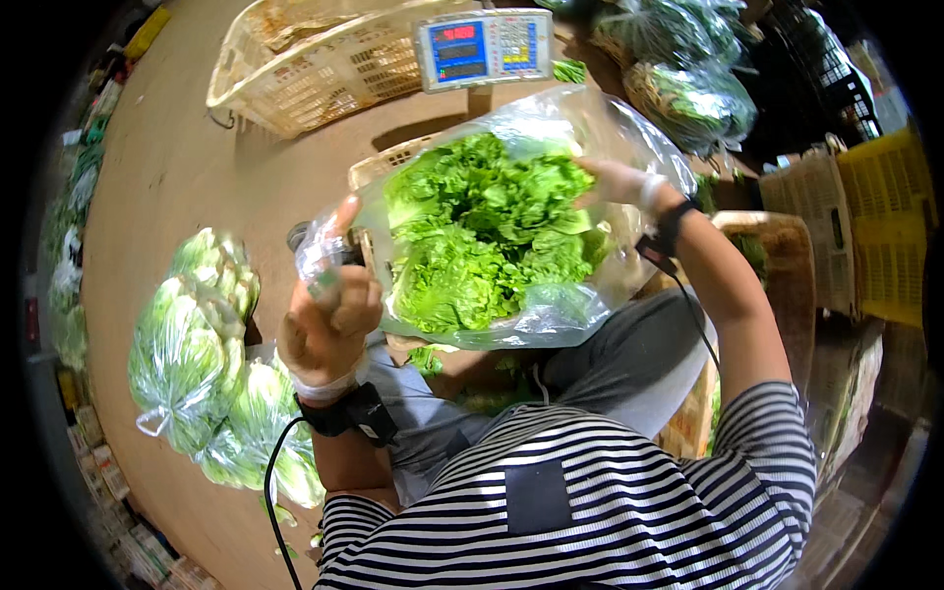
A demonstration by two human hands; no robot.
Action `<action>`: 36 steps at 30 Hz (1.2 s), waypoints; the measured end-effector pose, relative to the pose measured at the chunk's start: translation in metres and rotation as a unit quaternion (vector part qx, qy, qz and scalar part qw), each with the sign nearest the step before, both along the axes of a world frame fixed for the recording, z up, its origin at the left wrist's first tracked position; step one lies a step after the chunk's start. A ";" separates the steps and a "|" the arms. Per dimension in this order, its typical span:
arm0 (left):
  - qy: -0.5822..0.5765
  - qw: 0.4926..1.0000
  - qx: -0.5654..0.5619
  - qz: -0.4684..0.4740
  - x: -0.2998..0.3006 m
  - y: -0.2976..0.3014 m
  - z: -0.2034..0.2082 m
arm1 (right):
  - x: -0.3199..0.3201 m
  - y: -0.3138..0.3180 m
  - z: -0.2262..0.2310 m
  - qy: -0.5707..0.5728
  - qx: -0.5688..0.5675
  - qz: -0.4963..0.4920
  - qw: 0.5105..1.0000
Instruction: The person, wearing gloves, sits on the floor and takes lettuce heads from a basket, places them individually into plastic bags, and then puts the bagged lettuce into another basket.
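Note:
A large clear plastic bag [565, 329] lies spread open in front of me, filled with leafy green lettuce [492, 226]. It rests over a pale basket [393, 157], whose rim shows at the far left side. My left hand [334, 305] is beside the bag's left edge, its lower fingers curled and one finger raised. Clear film bunches around those fingers, and the hand appears to grip the bag's edge. At the lettuce's right side is my right hand [619, 182], somewhat blurred, its fingers stretched toward the leaves. Part of its fingertips is hidden among the leaves.
A scale display [484, 49] stands beyond the bag, beside an empty cream crate [324, 84]. Tied bags of lettuce [192, 344] lie on the floor at left. Bagged greens [688, 98] sit at far right, near a yellow crate [885, 226].

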State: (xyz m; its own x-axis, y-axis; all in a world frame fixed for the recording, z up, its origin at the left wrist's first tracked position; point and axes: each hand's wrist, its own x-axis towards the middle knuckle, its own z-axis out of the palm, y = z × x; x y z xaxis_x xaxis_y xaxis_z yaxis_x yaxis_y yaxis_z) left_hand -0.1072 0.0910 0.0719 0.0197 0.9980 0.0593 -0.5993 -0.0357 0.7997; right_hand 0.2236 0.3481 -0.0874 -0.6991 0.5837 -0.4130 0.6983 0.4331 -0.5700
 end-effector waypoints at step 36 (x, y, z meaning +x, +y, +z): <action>0.361 0.908 0.060 0.207 0.155 -0.027 0.009 | 0.251 -0.196 -0.028 -0.322 0.241 -0.026 0.915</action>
State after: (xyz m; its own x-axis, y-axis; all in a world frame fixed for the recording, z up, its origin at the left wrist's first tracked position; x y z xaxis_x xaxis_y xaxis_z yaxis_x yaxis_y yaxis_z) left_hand 0.0473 0.0637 0.0809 -0.2781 0.9164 0.2878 0.1632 -0.2502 0.9543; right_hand 0.4746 0.1521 -0.1155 -0.3674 0.8322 -0.4153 0.8487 0.4826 0.2163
